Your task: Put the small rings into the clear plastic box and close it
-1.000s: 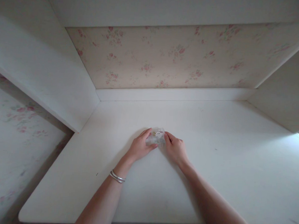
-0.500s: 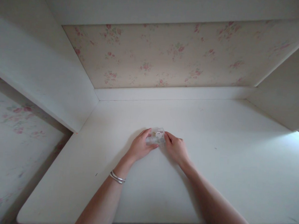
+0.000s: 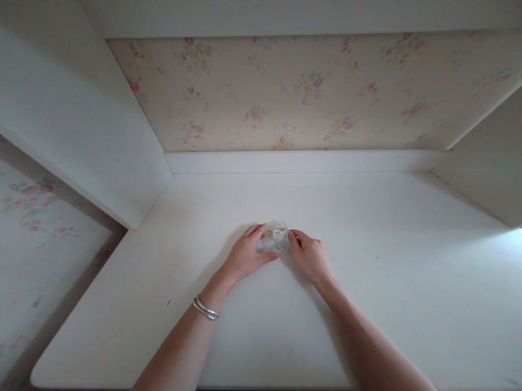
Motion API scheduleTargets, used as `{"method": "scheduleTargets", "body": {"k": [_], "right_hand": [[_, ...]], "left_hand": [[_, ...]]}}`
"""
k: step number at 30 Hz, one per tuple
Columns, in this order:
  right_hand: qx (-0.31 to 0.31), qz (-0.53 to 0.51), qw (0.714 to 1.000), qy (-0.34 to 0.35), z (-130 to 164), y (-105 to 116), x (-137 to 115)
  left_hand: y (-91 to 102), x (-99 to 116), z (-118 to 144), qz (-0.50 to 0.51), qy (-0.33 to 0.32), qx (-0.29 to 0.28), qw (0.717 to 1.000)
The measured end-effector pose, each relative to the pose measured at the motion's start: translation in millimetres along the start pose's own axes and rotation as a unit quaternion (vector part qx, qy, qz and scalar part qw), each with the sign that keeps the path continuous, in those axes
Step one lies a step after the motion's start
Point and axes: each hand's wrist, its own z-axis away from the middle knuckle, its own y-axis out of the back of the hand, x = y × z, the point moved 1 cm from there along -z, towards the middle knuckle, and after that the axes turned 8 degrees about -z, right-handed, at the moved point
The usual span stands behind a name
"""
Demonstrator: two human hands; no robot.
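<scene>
Little has been shifted since a second ago: the view has been tipped slightly, so the flowered wallpaper at the back is seen a touch higher, while the small clear packet is kept in the same spot near the middle of the white desk. The packet is pinched from both sides now. The left hand is closed on its left edge, thumb beneath and fingers curled over; the right hand is closed on its right edge in the same way. A pair of thin bangles is worn on the left wrist. The packet is judged light, thin and crinkly, probably slippery film with something small inside, so it is best taken by its edges, gently, rather than squeezed across the middle.
</scene>
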Motion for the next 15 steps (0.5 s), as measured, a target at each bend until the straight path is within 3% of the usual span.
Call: {"method": "scheduleTargets", "body": {"k": [15], "right_hand": [[0.005, 0.003, 1.0, 0.006, -0.8, -1.2, 2.5]], "left_hand": [[-0.1, 1.4, 0.5, -0.009, -0.012, 0.013, 1.0]]}}
